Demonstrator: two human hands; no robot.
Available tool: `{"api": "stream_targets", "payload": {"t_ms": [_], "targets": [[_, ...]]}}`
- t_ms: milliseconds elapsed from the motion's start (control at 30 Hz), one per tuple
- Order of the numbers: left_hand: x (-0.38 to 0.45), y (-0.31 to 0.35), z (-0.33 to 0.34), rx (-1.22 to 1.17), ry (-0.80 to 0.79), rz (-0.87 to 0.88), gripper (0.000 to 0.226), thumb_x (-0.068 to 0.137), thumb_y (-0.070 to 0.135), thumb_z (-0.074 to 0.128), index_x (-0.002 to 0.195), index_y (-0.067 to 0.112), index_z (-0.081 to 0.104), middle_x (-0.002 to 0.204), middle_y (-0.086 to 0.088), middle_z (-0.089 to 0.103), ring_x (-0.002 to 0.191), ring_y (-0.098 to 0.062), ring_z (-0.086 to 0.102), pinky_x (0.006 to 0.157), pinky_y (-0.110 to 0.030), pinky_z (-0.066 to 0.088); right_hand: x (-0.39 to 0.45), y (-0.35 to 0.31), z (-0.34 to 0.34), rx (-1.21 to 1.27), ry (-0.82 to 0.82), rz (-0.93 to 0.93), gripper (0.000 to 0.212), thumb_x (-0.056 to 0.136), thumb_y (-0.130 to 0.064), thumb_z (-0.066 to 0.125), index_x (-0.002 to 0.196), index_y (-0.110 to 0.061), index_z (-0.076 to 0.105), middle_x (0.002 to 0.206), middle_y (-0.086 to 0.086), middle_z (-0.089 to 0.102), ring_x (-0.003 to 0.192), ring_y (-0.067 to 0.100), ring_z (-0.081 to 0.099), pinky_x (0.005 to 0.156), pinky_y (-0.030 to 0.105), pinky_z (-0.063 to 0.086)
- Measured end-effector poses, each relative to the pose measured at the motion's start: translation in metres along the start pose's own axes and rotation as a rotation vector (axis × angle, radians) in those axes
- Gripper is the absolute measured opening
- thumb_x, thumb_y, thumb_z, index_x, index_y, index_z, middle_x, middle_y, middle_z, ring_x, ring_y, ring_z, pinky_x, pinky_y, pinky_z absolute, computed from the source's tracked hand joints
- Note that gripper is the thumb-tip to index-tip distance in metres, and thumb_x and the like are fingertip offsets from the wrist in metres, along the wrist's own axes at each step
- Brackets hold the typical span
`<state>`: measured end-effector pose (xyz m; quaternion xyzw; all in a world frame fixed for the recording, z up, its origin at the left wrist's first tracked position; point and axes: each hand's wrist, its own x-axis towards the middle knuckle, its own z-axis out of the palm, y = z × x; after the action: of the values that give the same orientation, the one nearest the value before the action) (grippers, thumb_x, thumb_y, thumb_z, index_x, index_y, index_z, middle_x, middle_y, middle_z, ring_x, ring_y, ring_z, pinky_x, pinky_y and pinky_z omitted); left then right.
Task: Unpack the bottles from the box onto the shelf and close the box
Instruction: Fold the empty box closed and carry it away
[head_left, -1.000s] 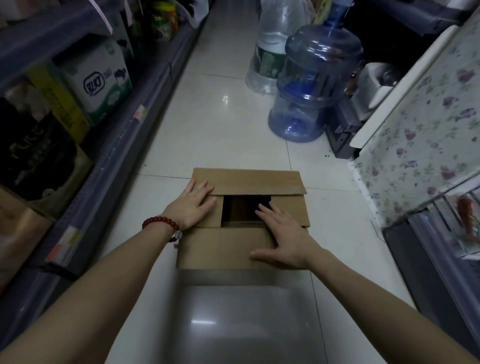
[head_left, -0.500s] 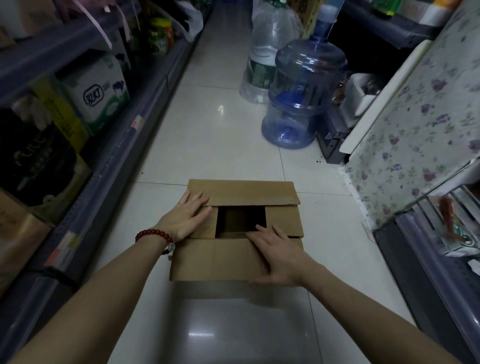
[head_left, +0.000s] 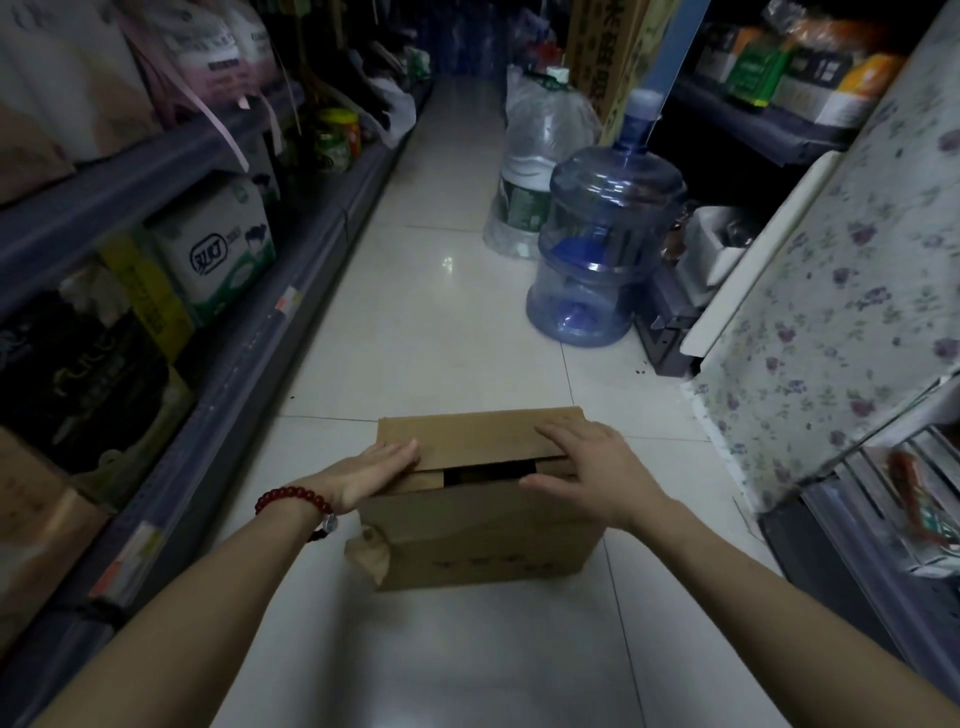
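Both bare forearms are reaching forward and slightly inward from the lower corners of the view, converging ahead of the person. The left hand (head_left: 371, 475) is lying flat, palm down, with its fingers held together, straight and pointing forward and to the right. A red bead bracelet (head_left: 291, 497) is circling the left wrist just behind that hand. The right hand (head_left: 592, 470) is lying palm down too, its fingers spread a little and pointing forward and to the left, its thumb sticking out toward the left hand. The two hands are staying apart, not touching each other.
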<state>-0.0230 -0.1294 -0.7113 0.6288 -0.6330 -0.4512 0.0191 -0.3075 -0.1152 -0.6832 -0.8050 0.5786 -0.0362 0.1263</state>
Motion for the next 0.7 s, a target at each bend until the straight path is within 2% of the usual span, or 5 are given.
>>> {"api": "stream_targets", "payload": {"t_ms": [100,233,400,533,700], "targets": [[0.0,0.002,-0.012,-0.105,-0.041,-0.064,0.077,0.085,0.073,0.009,0.138,0.032,0.047,0.156,0.008,0.028,0.144,-0.016,0.024,0.117,-0.038,0.012,0.018,0.009,0.015,-0.035,0.043,0.107,0.11,0.057,-0.091,0.007,0.149,-0.033,0.025,0.16,-0.003,0.019,0.149,0.022,0.01,0.119,0.048,0.003],[-0.002,0.004,-0.013,-0.003,-0.03,-0.01,0.069,0.088,0.07,0.027,0.143,0.03,0.041,0.154,0.006,0.031,0.142,-0.018,0.027,0.116,-0.035,0.017,0.028,0.017,0.04,-0.033,0.022,0.223,0.112,0.051,-0.095,0.0,0.149,-0.042,0.015,0.163,-0.001,0.002,0.149,0.028,-0.004,0.119,0.055,0.001],[0.01,-0.013,-0.004,0.314,0.163,0.138,0.079,0.067,0.071,0.064,0.136,0.034,0.049,0.148,0.009,0.039,0.133,-0.017,0.034,0.112,-0.03,0.027,0.031,0.021,0.057,0.046,-0.014,0.344,0.09,0.07,-0.086,0.036,0.148,-0.048,0.012,0.162,-0.003,-0.014,0.147,0.037,-0.014,0.117,0.058,0.003],[0.018,-0.019,0.004,0.357,0.266,0.183,0.07,0.073,0.059,0.068,0.135,0.04,0.045,0.139,0.014,0.039,0.12,-0.017,0.034,0.104,-0.038,0.038,0.032,0.028,0.068,0.273,-0.115,0.451,0.092,0.067,-0.08,0.054,0.145,-0.053,0.014,0.16,-0.009,-0.019,0.145,0.044,-0.009,0.114,0.059,0.018],[0.018,-0.025,0.009,0.294,0.289,0.106,0.068,0.073,0.058,0.069,0.135,0.05,0.043,0.158,0.007,0.006,0.146,-0.031,0.004,0.117,-0.047,0.016,0.034,0.038,0.07,0.392,-0.072,0.456,0.09,0.06,-0.076,0.065,0.139,-0.059,0.026,0.16,-0.005,-0.019,0.146,0.043,0.0,0.117,0.053,0.013]]}}
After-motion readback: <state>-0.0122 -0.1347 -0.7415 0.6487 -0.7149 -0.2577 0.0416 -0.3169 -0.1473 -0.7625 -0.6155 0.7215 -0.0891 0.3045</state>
